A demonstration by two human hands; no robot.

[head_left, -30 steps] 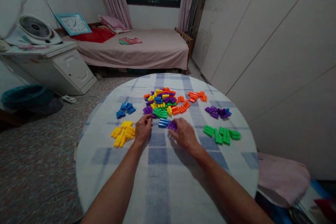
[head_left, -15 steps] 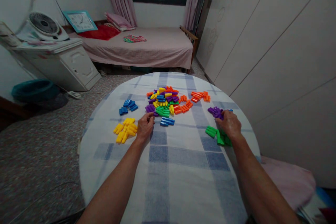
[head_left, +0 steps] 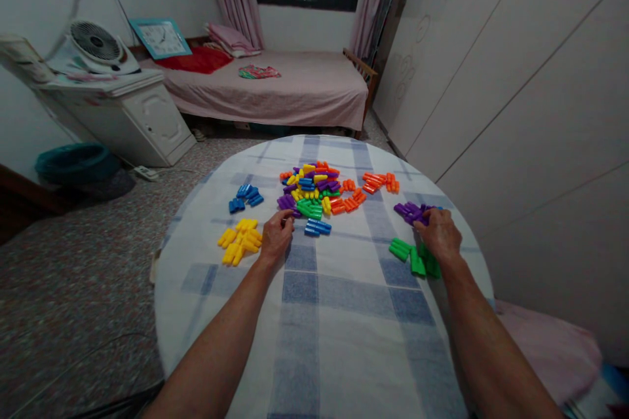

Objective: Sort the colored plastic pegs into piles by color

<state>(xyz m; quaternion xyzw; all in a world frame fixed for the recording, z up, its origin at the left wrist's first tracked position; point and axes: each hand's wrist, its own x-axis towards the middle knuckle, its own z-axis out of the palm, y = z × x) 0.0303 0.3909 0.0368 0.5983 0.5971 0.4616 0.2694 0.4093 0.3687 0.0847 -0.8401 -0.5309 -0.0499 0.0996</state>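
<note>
A round table with a blue-checked cloth carries coloured plastic pegs. A mixed pile lies at the centre. Sorted groups lie around it: blue pegs, yellow pegs, orange pegs, purple pegs and green pegs. My left hand rests on the cloth with fingers curled, pinching at a purple peg at the pile's near edge. My right hand is curled over the near edge of the purple group, partly covering the green pegs. A small blue cluster lies between my hands.
A bed stands beyond the table under a window. A white cabinet with a fan and a clock is at the left, with a teal basin on the floor. White wardrobe doors close off the right side.
My right hand went from the middle of the table, where it held purple pegs, out to the purple group at the right. My left hand stayed by the pile. The view shifted slightly.
</note>
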